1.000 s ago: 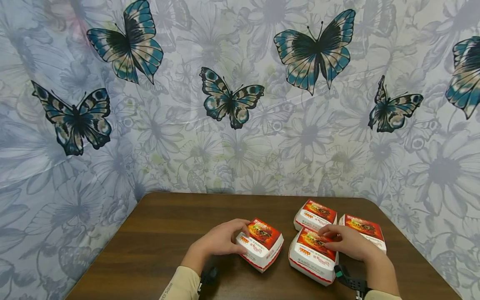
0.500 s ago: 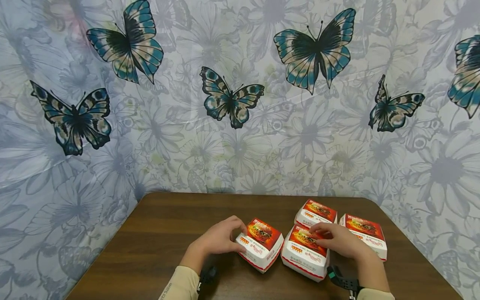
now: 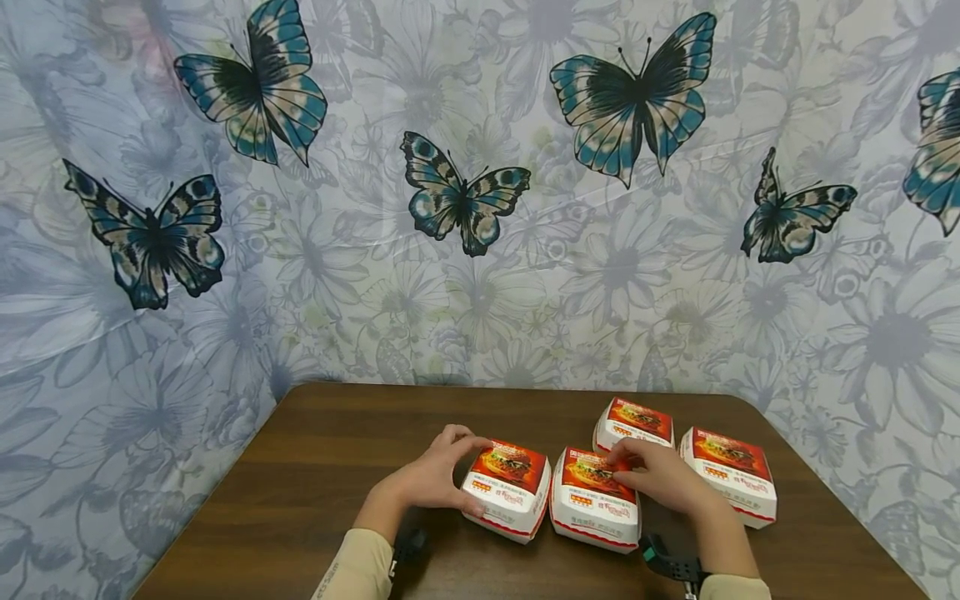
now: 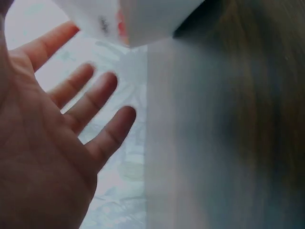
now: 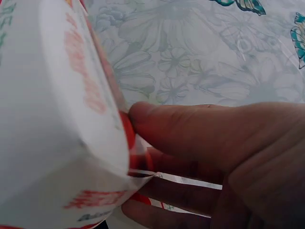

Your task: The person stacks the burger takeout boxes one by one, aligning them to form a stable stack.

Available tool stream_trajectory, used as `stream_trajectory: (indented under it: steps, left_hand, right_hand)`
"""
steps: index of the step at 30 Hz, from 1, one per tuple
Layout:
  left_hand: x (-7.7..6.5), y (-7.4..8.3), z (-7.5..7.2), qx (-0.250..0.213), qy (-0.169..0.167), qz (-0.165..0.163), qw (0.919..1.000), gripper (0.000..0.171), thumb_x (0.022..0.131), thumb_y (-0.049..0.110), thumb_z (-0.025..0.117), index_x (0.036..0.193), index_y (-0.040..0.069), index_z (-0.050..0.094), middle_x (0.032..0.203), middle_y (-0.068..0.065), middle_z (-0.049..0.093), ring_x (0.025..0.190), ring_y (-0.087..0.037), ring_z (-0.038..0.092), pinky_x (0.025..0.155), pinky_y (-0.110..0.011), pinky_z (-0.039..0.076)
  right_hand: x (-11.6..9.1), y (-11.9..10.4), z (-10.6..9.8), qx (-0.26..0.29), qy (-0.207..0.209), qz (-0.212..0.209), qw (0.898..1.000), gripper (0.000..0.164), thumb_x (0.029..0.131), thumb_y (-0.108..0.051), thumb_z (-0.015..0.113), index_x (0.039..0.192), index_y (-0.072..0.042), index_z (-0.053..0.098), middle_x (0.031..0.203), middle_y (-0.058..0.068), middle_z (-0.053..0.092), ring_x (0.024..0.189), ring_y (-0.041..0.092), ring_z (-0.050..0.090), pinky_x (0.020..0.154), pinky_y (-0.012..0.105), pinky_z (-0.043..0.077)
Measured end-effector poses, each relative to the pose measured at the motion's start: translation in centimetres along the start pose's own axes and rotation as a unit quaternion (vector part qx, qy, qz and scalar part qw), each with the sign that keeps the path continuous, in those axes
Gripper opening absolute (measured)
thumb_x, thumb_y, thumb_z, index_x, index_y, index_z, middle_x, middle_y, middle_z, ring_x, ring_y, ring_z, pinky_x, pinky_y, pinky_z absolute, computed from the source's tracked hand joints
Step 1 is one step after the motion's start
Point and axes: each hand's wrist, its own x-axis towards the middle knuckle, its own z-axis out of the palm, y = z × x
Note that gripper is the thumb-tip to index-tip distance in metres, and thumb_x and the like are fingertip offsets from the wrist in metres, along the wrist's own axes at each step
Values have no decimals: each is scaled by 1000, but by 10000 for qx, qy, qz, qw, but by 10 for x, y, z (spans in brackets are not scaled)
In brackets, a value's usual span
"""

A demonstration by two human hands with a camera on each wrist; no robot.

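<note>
Two white-and-red cardboard burger boxes sit side by side on the table in the head view, printed lids up. At the left burger box point(image 3: 510, 508), my left hand point(image 3: 427, 475) has its thumb at the near left corner and index finger at the far left corner. In the left wrist view its other fingers point(image 4: 90, 100) spread out off the box. My right hand point(image 3: 663, 475) holds the right burger box point(image 3: 596, 521) by its right side. The right wrist view shows the thumb point(image 5: 162, 121) against the lid edge and the other fingers lower down.
Behind and to the right stand two more burger boxes, one at the back point(image 3: 637, 414) and one at the right point(image 3: 729, 458). The brown wooden table point(image 3: 300, 467) extends left to its edge. A butterfly-patterned cloth point(image 3: 465, 317) hangs behind it.
My right hand has slid its burger box left and turned it, bringing it beside the left one. The left burger box has turned straighter and shifted slightly left with my left hand.
</note>
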Motion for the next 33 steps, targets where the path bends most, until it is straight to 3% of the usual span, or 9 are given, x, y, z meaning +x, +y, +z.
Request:
stream_trajectory:
  steps: [3,5,9,13,19,27,33]
  left_hand:
    - [0,-7,1,-140,-47,80,9999,92,70,52,88,147,37,42,165,-3,14,150,-38,18,108,-68,33]
    - [0,-11,1,-356,-147,125,9992,93,70,50,88,149,36,39,169,1,4,154,-38,10,111,-70,28]
    - [-1,-16,0,-719,-400,151,9965,95,72,50,87,150,32,35,169,6,-3,156,-34,4,116,-67,23]
    - [-1,-16,-1,-864,-423,35,9954,98,71,49,88,148,25,32,170,-1,0,155,-34,9,117,-65,23]
    - [-1,-16,2,-955,-411,-84,9945,99,71,42,88,144,18,26,169,-7,5,152,-35,17,117,-62,26]
    - [-1,-16,9,-1002,-161,-111,9948,101,70,37,89,144,16,25,153,-6,30,138,-24,36,114,-47,34]
    - [-1,-18,8,-964,-42,-27,9953,103,71,37,90,146,15,23,146,-7,32,133,-21,38,113,-40,35]
  right_hand:
    - [4,-3,4,-71,71,40,9999,11,91,-27,73,100,-23,68,105,-6,70,106,22,65,88,42,53]
    - [5,-4,6,-72,90,78,9999,10,91,-26,74,100,-24,69,106,-5,70,108,25,65,91,47,53]
    - [5,-5,6,-27,22,206,9998,16,91,-31,73,106,-27,71,114,-2,70,115,31,64,95,53,51]
    - [0,-5,1,270,-395,40,9988,40,89,-42,74,123,-22,67,131,8,65,125,42,57,99,60,47]
    - [-4,-1,-1,880,-1184,-310,9886,77,83,-36,81,146,-8,44,151,24,42,137,54,39,104,69,37]
    - [-2,2,8,803,-1116,-105,9904,85,76,-38,86,144,-12,42,155,20,36,146,49,28,109,66,33]
    - [-2,3,11,948,-940,-141,9910,80,80,-36,83,144,-14,42,154,22,34,142,51,33,106,66,38]
